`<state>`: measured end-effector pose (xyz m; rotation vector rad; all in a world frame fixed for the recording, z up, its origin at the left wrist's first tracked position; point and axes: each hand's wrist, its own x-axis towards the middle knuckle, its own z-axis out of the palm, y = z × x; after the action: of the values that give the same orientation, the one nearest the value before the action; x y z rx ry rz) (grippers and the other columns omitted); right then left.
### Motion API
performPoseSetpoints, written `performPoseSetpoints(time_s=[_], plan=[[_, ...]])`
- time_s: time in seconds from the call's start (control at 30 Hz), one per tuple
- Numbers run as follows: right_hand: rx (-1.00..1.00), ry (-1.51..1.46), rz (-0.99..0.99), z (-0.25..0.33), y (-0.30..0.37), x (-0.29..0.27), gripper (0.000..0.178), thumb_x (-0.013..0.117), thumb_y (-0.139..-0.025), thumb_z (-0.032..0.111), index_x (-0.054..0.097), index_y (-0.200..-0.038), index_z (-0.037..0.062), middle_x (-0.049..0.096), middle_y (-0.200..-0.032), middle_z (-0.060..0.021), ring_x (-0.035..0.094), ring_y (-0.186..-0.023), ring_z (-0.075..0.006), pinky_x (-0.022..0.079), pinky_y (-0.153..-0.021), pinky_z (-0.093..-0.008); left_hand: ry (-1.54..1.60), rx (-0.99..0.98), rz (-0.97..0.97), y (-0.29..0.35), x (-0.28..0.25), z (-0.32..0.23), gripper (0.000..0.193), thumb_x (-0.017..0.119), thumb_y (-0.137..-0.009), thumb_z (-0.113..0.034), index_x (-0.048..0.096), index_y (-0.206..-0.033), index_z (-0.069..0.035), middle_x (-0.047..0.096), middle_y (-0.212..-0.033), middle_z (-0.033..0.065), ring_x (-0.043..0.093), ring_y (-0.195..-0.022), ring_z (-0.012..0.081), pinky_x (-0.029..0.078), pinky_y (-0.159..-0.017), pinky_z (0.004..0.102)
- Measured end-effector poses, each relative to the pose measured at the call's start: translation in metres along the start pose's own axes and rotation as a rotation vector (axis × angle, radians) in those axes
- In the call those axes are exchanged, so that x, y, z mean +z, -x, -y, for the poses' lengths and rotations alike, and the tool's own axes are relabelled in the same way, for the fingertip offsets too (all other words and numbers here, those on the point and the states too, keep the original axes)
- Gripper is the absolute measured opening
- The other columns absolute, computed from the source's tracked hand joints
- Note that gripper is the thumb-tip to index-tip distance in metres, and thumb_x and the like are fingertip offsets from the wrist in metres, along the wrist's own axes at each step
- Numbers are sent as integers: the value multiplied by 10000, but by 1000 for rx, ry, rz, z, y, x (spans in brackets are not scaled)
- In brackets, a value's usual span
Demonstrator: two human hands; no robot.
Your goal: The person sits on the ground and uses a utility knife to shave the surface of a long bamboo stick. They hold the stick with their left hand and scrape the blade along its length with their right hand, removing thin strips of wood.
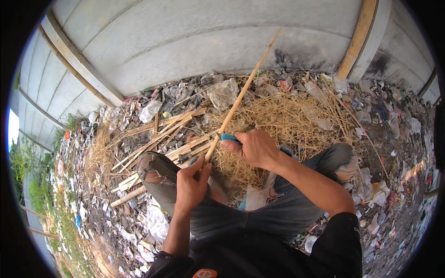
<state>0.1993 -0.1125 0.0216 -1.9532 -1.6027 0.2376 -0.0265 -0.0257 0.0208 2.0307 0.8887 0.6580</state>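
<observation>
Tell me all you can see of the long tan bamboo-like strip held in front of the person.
The long tan bamboo-like strip looks slender and dry, with a smooth light surface and a tapered far end. It slants away and up to the right, clear of straw beneath, its tip overlapping the grey panel wall in view; contact there can't be told. The left hand grips its near end, and the right hand's teal-handled tool lies against it just above.

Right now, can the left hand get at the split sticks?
Probably yes: the left hand is close to the split sticks, though it's holding the long pole and the left knee partly covers them.
</observation>
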Motion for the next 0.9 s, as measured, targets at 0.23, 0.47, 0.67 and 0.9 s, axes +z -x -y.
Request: performPoseSetpoints(time_s=[0.23,0.47,0.67,0.9], plan=[[235,-47,-293,-60,-28,-16,686,440,-1073,601,659,-762,31,437,-441,-78,450,-366,-248,359,-402,-414,-89,-15,28,3,-5,-7,376,732,-956,-129,679,-1266,76,500,-625,8,430,-607,34,375,-538,247],[118,-137,-252,-52,-20,-22,725,398,-1078,620,617,-710,34,437,-455,-77,461,-399,-237,369,-425,-429,-20,-12,3,24,-13,3,323,725,-954,-95,699,-1225,78,475,-624,-9,419,-612,25,360,-535,237],[-102,-39,-84,12,-2,26,669,457,-1064,583,645,-764,15,577,-503,-176,627,-455,-355,479,-455,-491,-47,17,-63,-2,-3,0,321,717,-961,-112,702,-1225,70,490,-637,-6,424,-613,31,367,-533,248],[374,-52,-154,-97,-43,-37,758,347,-1080,633,701,-802,23,529,-480,-82,571,-419,-281,453,-397,-413,-71,-100,65,31,-22,9,365,722,-969,-126,679,-1259,92,538,-736,-54,440,-679,21,377,-585,230]])
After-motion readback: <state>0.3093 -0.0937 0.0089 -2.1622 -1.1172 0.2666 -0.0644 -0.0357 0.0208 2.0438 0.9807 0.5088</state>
